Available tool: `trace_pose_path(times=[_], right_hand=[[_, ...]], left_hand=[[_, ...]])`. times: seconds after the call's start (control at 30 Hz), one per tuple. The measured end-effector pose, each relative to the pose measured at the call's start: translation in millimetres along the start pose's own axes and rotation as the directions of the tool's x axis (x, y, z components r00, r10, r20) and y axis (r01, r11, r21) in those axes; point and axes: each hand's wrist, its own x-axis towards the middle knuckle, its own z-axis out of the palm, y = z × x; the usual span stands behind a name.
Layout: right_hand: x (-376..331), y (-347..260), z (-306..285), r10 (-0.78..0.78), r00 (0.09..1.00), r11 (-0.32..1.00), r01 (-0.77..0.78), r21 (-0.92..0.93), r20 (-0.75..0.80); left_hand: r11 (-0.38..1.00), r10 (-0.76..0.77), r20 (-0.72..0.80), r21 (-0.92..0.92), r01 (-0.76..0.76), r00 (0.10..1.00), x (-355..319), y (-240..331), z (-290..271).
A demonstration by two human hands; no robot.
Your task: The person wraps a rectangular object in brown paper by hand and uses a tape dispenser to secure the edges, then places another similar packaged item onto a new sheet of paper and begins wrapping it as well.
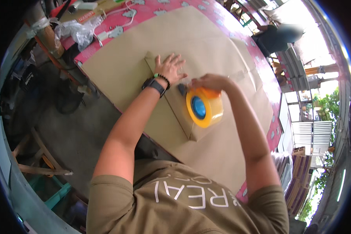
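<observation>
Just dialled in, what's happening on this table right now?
A person is wrapping a flat parcel in brown kraft paper on a table with a pink patterned cloth. The left hand lies flat on the folded paper, pressing it down. The right hand grips a yellow roll of packing tape with a blue core at the paper's seam. A crumpled clear plastic bag lies at the far left corner.

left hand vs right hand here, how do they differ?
The left hand lies flat, fingers spread, on the brown paper-wrapped parcel; the right hand curls around the orange tape roll. The left wrist carries a black watch and a bead bracelet; the right wrist is bare. Both hands are over the same parcel.
</observation>
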Motion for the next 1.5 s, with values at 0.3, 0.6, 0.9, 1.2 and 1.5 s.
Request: trace_pose_path(times=[0.3,0.6,0.9,1.2,1.5], right_hand=[[-50,-23,27,0.040,0.984,0.962,0.010,-0.272,0.176],[-84,-5,63,0.481,0.729,0.876,-0.376,-0.302,0.488],[-128,37,154,0.452,0.610,0.891,-0.271,-0.364,0.651],[-275,152,206,0.743,0.427,0.666,-0.542,0.512,-0.515],[-264,153,258,0.877,0.061,0.291,-0.857,0.425,-0.476]], left_hand=[[0.990,-0.138,0.030,0.030,0.138,0.990,-12,1,-8],[0.998,-0.005,-0.096,0.059,0.011,0.995,-44,66,12],[0.988,0.140,-0.072,-0.054,-0.144,0.988,-82,107,15],[0.847,0.528,-0.050,0.106,-0.522,0.847,-152,158,26],[0.645,0.740,0.002,-0.283,-0.709,0.673,-153,114,15]])
